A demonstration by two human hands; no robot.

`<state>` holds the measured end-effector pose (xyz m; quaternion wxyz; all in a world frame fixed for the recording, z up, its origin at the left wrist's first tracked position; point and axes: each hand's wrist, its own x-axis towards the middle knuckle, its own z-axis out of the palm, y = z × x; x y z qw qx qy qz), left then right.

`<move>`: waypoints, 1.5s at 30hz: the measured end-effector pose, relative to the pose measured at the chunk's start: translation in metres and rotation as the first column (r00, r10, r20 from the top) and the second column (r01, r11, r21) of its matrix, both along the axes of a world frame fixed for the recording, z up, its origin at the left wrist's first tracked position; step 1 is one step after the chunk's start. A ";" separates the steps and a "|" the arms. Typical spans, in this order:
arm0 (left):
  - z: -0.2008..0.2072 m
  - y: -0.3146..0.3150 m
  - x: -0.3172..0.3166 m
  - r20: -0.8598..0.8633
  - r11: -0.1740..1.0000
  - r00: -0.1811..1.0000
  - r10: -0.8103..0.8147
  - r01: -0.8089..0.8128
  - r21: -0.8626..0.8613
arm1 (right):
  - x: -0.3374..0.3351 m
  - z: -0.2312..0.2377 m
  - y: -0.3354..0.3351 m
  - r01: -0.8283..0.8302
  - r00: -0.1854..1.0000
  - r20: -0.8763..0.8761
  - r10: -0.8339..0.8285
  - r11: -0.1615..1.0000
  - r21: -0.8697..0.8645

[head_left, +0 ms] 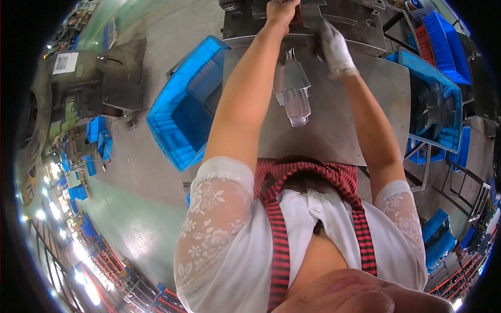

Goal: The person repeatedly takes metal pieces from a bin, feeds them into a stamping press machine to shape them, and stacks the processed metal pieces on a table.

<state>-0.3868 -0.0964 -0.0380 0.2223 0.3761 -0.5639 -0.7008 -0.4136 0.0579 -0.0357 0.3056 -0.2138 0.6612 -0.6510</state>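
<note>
- Grey metal makes up the one stack of stamped parts [297, 99] on the bench [334, 130], between our forearms; overlaps prevent us counting pieces.
- We judge each light, stiff, perhaps slippery, best held by its long edges.
- Our bare left hand [282, 14] and gloved right hand [336, 51] reach the machine [242, 28]; we cannot tell whether either grips.
- Two large blue bins flank us: left bin [169, 99], right bin [456, 122].
</note>
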 end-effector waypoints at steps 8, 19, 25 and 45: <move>-0.011 -0.012 0.063 0.136 0.755 0.983 0.122 -0.003 -0.656 | -0.034 -0.050 -0.063 0.124 0.991 0.067 -0.113 0.973 -0.197; -0.030 0.101 0.143 -0.122 0.940 0.992 0.028 0.015 0.340 | -0.030 -0.017 -0.037 0.126 0.992 0.015 -0.126 0.992 0.000; -0.063 0.096 0.145 -0.258 0.945 0.960 0.111 -0.021 0.327 | 0.025 -0.024 0.042 -0.169 0.977 -0.109 0.182 0.979 0.118; -0.056 0.019 0.261 0.210 0.668 0.899 0.384 -0.114 -0.735 | -0.005 -0.105 0.125 0.017 0.998 -0.066 0.003 0.953 0.303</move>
